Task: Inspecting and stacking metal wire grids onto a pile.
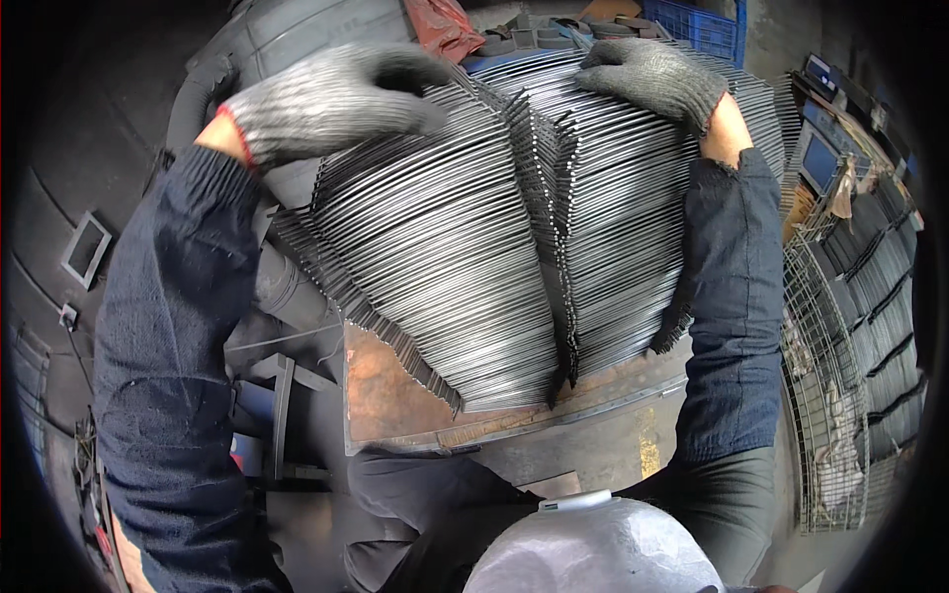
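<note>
Two tall leaning stacks of thin grey metal plates stand side by side before me, the left stack (435,267) and the right stack (623,217), with jagged edges meeting between them. My left hand (331,104), in a grey knitted glove with a red cuff edge, is over the top of the left stack. Its fingers are stretched out, the thumb apart, slightly blurred, with nothing visible in them. My right hand (657,79), gloved alike, lies at the far top of the right stack. Its fingers point left and are a little apart; nothing shows between them.
The stacks stand on a worn table (381,385) with a metal front edge. A blue plastic crate (697,28) and a red bag (445,28) are at the back. On the right is a wire mesh cage (825,395) beside further stacked plates (890,326).
</note>
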`<action>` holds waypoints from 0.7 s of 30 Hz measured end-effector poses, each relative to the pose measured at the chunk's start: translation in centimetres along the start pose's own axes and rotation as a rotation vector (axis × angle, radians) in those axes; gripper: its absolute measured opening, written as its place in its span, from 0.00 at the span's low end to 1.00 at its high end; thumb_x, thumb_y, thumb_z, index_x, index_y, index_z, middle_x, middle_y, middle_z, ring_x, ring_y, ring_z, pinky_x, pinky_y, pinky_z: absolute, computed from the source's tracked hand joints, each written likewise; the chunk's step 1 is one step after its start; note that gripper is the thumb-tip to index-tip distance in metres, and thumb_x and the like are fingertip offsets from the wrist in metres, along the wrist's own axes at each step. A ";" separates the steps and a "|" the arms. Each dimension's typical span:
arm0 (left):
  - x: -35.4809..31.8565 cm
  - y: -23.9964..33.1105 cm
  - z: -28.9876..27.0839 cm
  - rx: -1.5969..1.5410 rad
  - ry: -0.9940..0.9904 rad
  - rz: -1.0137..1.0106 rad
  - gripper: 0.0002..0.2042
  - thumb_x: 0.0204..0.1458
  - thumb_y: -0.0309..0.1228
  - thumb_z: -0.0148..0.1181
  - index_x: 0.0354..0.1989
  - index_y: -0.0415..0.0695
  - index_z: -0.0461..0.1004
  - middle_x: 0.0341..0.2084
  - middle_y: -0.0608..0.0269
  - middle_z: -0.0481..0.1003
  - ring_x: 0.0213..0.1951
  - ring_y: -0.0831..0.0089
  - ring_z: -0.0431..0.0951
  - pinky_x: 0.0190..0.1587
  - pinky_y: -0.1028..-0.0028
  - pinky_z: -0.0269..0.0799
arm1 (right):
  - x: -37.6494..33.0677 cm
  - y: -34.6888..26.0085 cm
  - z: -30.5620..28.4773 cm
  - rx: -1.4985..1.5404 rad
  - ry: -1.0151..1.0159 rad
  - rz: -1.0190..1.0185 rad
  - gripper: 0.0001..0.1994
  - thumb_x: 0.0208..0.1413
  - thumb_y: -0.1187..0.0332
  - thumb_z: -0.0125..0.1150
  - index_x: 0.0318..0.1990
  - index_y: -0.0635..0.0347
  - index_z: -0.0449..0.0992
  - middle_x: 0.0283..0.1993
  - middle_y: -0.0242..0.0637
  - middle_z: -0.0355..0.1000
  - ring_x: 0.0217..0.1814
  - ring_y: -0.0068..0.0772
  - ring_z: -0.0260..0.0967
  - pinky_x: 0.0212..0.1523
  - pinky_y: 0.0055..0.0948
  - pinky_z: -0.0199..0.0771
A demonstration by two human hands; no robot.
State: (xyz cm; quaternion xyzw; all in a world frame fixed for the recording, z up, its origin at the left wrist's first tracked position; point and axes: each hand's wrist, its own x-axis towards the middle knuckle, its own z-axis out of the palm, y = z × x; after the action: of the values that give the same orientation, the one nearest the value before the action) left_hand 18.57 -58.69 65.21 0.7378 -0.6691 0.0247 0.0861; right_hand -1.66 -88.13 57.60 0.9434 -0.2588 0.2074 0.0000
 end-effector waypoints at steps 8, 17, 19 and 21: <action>4.4 4.1 2.0 0.241 -0.215 0.064 0.41 0.52 0.51 0.70 0.74 0.44 0.70 0.67 0.47 0.75 0.66 0.53 0.77 0.69 0.56 0.75 | -0.7 1.1 0.6 -0.072 0.044 -0.177 0.29 0.73 0.41 0.52 0.68 0.50 0.79 0.66 0.38 0.78 0.66 0.41 0.78 0.68 0.38 0.77; 4.7 5.5 -0.6 -0.043 -0.476 -0.004 0.26 0.62 0.46 0.67 0.61 0.40 0.81 0.50 0.54 0.85 0.51 0.65 0.82 0.58 0.66 0.75 | -0.5 0.6 0.7 -0.063 0.031 -0.260 0.27 0.72 0.43 0.55 0.67 0.50 0.80 0.64 0.39 0.80 0.65 0.37 0.79 0.67 0.37 0.78; 4.8 5.9 -0.6 -0.022 -0.442 0.003 0.26 0.62 0.45 0.68 0.61 0.39 0.81 0.50 0.55 0.85 0.51 0.66 0.82 0.57 0.66 0.75 | 0.4 2.9 1.9 -0.195 0.106 -0.383 0.23 0.74 0.48 0.54 0.66 0.47 0.80 0.64 0.38 0.79 0.66 0.37 0.78 0.67 0.36 0.77; 5.9 5.4 0.5 -0.008 -0.418 0.022 0.24 0.63 0.44 0.66 0.59 0.38 0.81 0.49 0.54 0.85 0.50 0.64 0.82 0.57 0.65 0.75 | 0.1 4.0 2.0 -0.281 0.122 -0.405 0.19 0.76 0.52 0.52 0.66 0.43 0.81 0.64 0.37 0.78 0.66 0.39 0.77 0.67 0.36 0.77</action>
State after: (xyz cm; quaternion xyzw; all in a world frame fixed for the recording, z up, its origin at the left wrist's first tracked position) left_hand 13.77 -65.10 66.15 0.7193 -0.6803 -0.1308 -0.0521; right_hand -2.73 -91.86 55.37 0.9525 -0.0902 0.2217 0.1883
